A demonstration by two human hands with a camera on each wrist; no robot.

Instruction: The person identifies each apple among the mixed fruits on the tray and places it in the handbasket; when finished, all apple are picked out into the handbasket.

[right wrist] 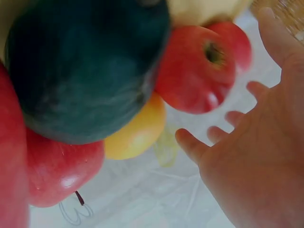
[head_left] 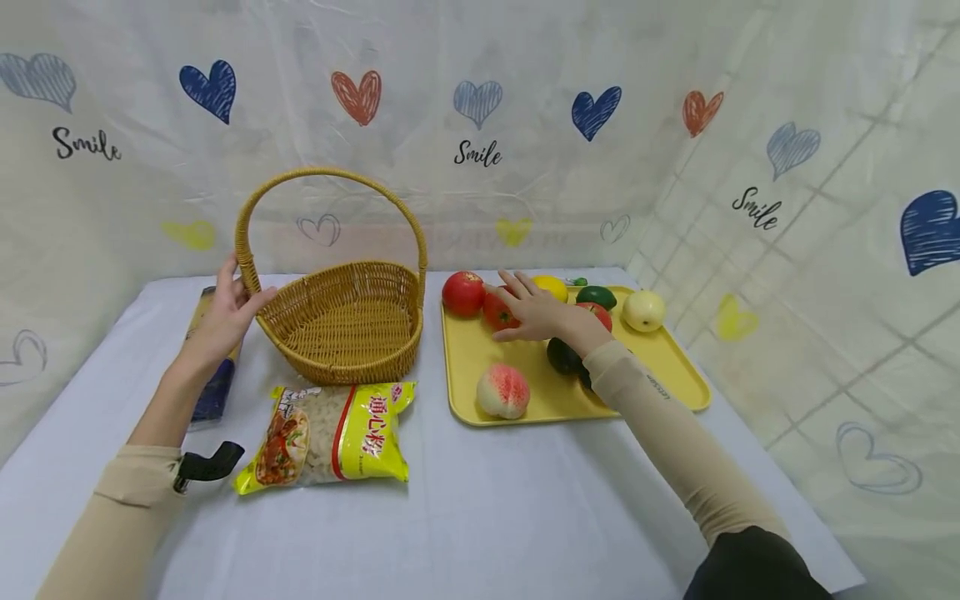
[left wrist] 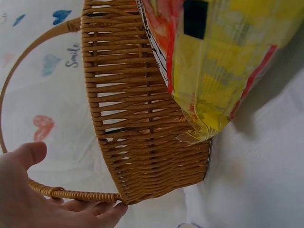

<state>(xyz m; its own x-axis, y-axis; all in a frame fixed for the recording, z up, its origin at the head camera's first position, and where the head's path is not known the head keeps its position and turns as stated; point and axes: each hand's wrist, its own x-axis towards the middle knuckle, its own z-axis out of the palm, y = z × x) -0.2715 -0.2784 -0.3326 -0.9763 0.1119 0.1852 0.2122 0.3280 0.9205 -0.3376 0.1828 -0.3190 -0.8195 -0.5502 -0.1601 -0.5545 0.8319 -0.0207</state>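
Nearest, a macaroni bag [head_left: 337, 437] lies in front of the left hand [head_left: 219, 321], whose relaxed fingers touch the handle [head_left: 245, 229] of the basket [head_left: 360, 373] at its right, thumb apart. The right hand [head_left: 542, 317], fingers spread and holding nothing, hovers over the yellow tray [head_left: 467, 367], 2 red fruits [head_left: 462, 294] by its fingertips.

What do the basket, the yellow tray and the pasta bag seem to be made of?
Basket: wicker or a plastic imitation, slightly glossy; woven strands with gaps show.
Yellow tray: probably plastic, smooth and evenly coloured with rounded corners, though painted metal is possible.
Pasta bag: thin, shiny plastic film, it seems, judging by its crinkled ends and see-through section.
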